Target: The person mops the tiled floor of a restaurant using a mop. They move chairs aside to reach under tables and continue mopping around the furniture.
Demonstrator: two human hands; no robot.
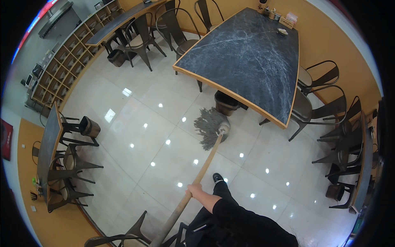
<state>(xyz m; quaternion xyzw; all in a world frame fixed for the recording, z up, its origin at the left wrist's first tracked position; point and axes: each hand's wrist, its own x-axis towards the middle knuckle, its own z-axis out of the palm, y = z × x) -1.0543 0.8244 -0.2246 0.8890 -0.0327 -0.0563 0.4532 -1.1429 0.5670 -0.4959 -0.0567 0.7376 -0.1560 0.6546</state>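
Observation:
My right hand (193, 190) grips the long wooden handle (202, 173) of a mop. The handle runs from the bottom edge up to a grey string mop head (209, 125), which lies spread on the shiny tiled floor (148, 123). The strands fan out to the left of the pale binding at the handle's end. Close behind the mop head, a dark waste bin (226, 103) stands partly under the front edge of a dark marble-patterned table (243, 58). My left hand is out of view.
Metal chairs (304, 106) flank the big table. More tables stand left (51, 154) and right (364, 166), with bins (89, 126) beside them. A metal chair (132, 236) is close by at bottom left. A wooden cubby shelf (66, 66) lines the upper left.

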